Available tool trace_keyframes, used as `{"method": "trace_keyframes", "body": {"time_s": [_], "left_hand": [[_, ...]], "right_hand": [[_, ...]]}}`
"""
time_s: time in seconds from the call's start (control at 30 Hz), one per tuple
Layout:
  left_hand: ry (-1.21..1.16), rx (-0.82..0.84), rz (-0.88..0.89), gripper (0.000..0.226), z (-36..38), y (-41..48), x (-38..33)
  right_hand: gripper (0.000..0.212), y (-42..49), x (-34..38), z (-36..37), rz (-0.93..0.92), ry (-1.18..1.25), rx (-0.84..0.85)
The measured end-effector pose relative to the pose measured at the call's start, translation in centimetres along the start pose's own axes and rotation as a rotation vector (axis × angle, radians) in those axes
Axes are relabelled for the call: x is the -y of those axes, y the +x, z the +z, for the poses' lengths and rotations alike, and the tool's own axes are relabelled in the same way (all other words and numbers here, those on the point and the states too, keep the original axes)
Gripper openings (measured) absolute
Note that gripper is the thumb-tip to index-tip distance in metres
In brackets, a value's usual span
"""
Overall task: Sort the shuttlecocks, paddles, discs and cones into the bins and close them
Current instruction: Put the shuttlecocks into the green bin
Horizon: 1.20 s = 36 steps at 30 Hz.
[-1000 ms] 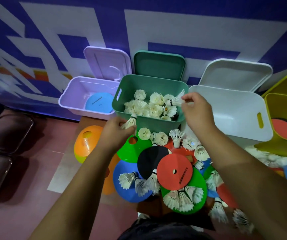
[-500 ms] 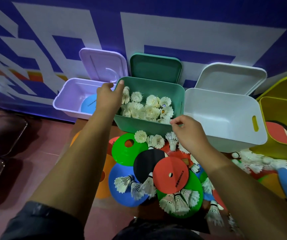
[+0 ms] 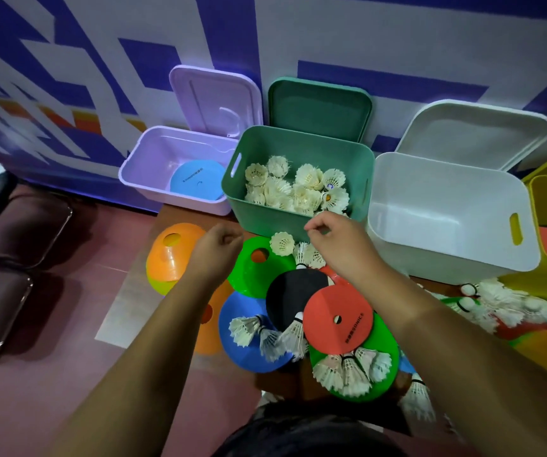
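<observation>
At frame centre a shuttlecock (image 3: 282,244) is standing skirt-up; the right hand (image 3: 341,249), fingertips together, hold unclear, is hovering nearer than the curled, empty left hand (image 3: 216,252).

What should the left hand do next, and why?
Probably pinch the loose shuttlecock lying on the green cone and drop it into the green bin. That bin already holds a heap of shuttlecocks, and the left hand hovers just beside the loose one.
</observation>
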<state>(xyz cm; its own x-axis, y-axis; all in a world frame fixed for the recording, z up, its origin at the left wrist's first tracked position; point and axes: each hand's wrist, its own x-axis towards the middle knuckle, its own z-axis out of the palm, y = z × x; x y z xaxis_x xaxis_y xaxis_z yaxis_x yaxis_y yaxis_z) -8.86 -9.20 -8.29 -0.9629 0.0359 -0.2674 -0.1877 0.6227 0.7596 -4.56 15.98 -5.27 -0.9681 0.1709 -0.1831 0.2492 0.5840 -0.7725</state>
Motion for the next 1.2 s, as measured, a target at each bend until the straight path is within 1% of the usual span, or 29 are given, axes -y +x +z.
{"method": "trace_keyframes", "body": {"time_s": [0.03,0.1,0.27,0.37,0.5,0.67,0.77,0.87,0.93,1.0,1.03,1.13,1.2], "left_hand": [[0.029,0.02,-0.007,0.008,0.3,-0.5,1.1],[0.094,0.078,-0.027,0.017,0.8,-1.6,2.9],[0.281,0.35,-0.103,0.039,1.8,-4.3,7.1],[0.368,0.446,-0.096,0.05,2.5,-5.7,9.5],[0.352,0.463,-0.057,0.051,2.9,-6.4,11.1],[0.255,0.396,-0.027,0.03,3.2,-6.3,11.7],[0.249,0.317,-0.03,0.022,3.3,-6.1,11.7],[0.274,0.218,-0.055,0.027,3.4,-6.2,11.6],[0.279,0.2,-0.071,0.032,3.5,-6.4,11.5],[0.273,0.22,-0.092,0.025,3.6,-6.7,11.1],[0.272,0.246,-0.105,0.025,3.7,-6.8,10.9],[0.303,0.377,-0.143,0.048,3.7,-7.4,10.3],[0.354,0.44,-0.128,0.051,3.8,-7.6,10.5]], "right_hand": [[0.018,0.1,-0.1,0.7,-0.018,-0.024,0.029],[0.019,0.2,-0.4,2.2,-0.035,-0.087,0.09],[0.027,0.0,-1.2,5.6,-0.029,-0.28,0.334],[0.03,-0.8,-1.4,7.2,-0.046,-0.322,0.443],[0.027,-1.8,-1.8,9.0,-0.08,-0.361,0.514],[0.017,-3.2,-2.1,10.1,-0.149,-0.407,0.63],[0.02,-4.0,-2.4,10.2,-0.198,-0.472,0.657],[0.026,-4.8,-2.5,10.3,-0.256,-0.585,0.722],[0.033,-5.2,-2.7,10.5,-0.293,-0.692,0.759],[0.038,-5.7,-2.9,10.9,-0.34,-0.808,0.752],[0.038,-5.9,-3.1,11.1,-0.353,-0.857,0.743],[0.035,-6.5,-3.5,11.8,-0.339,-0.921,0.703],[0.03,-6.8,-3.6,12.0,-0.329,-0.917,0.662]]}}
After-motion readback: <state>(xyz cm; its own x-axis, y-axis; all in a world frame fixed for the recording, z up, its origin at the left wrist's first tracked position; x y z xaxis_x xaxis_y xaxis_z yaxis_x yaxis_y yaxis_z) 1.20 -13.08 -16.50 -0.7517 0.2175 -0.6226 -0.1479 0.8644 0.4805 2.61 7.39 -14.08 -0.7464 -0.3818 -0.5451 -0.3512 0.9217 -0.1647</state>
